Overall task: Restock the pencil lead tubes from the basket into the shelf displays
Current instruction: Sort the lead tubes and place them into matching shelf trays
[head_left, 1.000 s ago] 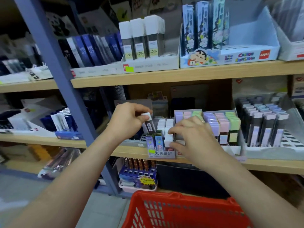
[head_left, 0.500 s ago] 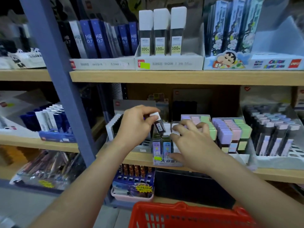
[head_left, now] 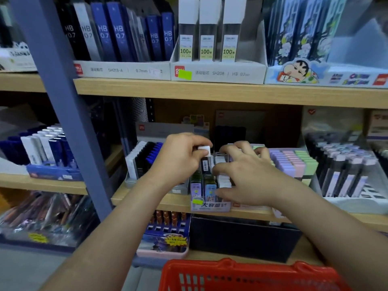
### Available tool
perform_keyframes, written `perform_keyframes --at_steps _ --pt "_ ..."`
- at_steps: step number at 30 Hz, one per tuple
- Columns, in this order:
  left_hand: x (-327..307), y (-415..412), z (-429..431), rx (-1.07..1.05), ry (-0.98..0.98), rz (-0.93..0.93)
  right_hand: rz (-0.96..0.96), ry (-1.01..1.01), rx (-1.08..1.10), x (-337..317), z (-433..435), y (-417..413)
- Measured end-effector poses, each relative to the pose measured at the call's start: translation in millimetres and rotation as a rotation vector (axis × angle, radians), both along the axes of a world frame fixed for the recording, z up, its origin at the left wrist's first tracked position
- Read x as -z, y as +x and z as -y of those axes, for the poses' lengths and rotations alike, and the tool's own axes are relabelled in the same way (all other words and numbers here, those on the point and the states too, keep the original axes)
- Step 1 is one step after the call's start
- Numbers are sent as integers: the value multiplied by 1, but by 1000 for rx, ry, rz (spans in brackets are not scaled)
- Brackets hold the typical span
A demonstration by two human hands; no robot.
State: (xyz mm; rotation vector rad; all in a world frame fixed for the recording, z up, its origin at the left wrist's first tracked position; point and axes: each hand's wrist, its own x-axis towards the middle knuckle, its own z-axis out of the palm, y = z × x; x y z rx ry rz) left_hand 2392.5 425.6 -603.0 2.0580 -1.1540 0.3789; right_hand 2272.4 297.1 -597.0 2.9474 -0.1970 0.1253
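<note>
The left hand (head_left: 180,162) pinches a white-capped lead tube (head_left: 204,164) by its cap, upright just above the back rows of the small display box (head_left: 210,206), so the step in hand looks like slotting it in. The right hand (head_left: 249,177) lies over the tubes (head_left: 223,181) in that box, fingers bent on their caps (whether it grips one I cannot tell). Next, I judge, the tube needs a straight push down into a free gap; the red basket (head_left: 241,276) sits well below the box.

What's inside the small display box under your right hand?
Upright lead tubes stand in the display box, coloured labels in front. The right hand covers the rows behind.
</note>
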Motion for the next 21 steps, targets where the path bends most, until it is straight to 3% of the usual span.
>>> perform_keyframes --at_steps 9,21 --pt "17 6 11 -5 115 -105 -28 -2 -16 -6 1 1" --pt "-6 0 10 51 324 -91 196 169 -33 7 8 -5"
